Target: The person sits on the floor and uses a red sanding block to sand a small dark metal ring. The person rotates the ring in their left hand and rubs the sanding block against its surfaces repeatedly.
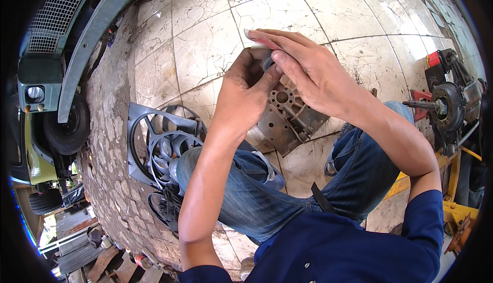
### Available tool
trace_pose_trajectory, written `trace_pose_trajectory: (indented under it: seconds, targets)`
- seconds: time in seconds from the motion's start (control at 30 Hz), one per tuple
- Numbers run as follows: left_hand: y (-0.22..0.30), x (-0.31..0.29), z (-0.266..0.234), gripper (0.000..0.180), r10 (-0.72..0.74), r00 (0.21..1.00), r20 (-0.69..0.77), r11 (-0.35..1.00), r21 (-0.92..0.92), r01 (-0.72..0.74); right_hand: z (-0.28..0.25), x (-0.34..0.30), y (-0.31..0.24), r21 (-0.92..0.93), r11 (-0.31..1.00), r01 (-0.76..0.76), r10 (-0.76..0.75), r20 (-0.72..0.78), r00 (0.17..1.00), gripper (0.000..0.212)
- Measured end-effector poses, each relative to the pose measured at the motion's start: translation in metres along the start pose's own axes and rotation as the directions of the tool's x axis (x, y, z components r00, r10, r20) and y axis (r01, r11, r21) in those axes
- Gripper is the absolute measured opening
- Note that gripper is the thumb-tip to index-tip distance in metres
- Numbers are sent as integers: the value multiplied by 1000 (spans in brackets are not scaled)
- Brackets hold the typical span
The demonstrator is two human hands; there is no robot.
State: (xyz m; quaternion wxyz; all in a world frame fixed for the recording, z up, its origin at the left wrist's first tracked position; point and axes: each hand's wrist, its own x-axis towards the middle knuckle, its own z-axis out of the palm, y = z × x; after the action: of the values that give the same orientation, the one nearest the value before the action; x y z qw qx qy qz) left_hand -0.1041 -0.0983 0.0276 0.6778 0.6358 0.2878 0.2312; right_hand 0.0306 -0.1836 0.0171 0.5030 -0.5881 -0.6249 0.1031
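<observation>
In front of me, my left hand [241, 80] is closed round a small grey metal part [267, 62], its thumb along the near side. The fingers cover most of the part, so its full shape is hidden. Above it, my right hand [313, 67] presses a thin reddish strip [264, 40], which looks like sandpaper, with a pale curled end. The strip lies under its long fingers, against the top of the part. Below both hands, a grey cast-metal engine piece [287, 113] with round holes rests on the tiles between my feet.
A radiator fan and shroud [159, 142] lie left of my knee. On the right stands a dark machine part with a shaft [444, 106], near a yellow frame [454, 211]. A vehicle with a grey bumper [95, 36] is at the far left, beyond rough broken paving [113, 165].
</observation>
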Motion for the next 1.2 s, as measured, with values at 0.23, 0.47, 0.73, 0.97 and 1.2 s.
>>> trace_pose_trajectory:
  seconds: [0.23, 0.47, 0.73, 0.97, 1.2]
  targets:
    - [-11, 7, -4, 20, 125, 987, -101, 973, 206, -102, 1, -1, 0, 26, 999, -23, 22, 6, 1000, 36]
    - [-19, 6, -5, 21, 181, 982, -55, 915, 375, -148, 2, -1, 0, -4, 1000, -5, 5, 16, 1000, 36]
    - [-9, 5, -5, 22, 55, 995, -79, 989, 138, -44, 1, 0, -4, 17, 1000, -6, 6, 6, 1000, 35]
    - [-8, 0, 3, 19, 37, 999, -16, 988, 150, -34, 1, -1, -2, -32, 999, -13, 14, 35, 999, 34]
    - [-6, 3, -3, 20, 9, 1000, -28, 988, 156, -5, 1, 0, -3, -3, 1000, 19, -19, 11, 1000, 34]
